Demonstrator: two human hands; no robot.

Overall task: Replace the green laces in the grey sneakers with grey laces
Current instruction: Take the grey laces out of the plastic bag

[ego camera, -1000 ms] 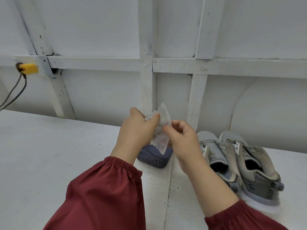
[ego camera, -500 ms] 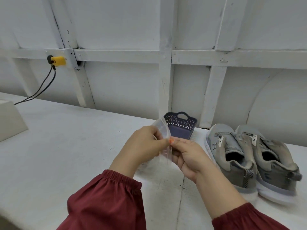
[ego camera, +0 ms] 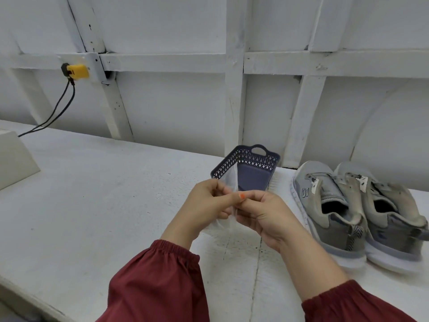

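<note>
Clear plastic bag [ego camera: 229, 182] pinched between both hands above the white table [ego camera: 92, 194], just in front of a dark blue perforated basket [ego camera: 253, 160]. Left hand [ego camera: 206, 205] curled on the bag's left edge, thumb and fingertips closed on the film. Right hand [ego camera: 262, 214] curled on the right edge, thumb with an orange nail pressed onto the plastic, touching the left thumb. Upper corner of the bag standing up past the fingers, across the basket's near wall; lower part hanging between the two palms. Contents of the bag: cannot tell. Grey sneakers [ego camera: 329, 205] side by side on the table, to the right of the right hand and apart from its fingers, toes toward the white wall, heels nearer, tongues raised. Dark red sleeves [ego camera: 157, 282] gathered at both wrists. Yellow plug [ego camera: 77, 70] on the wall far left, black cables hanging from it.
</note>
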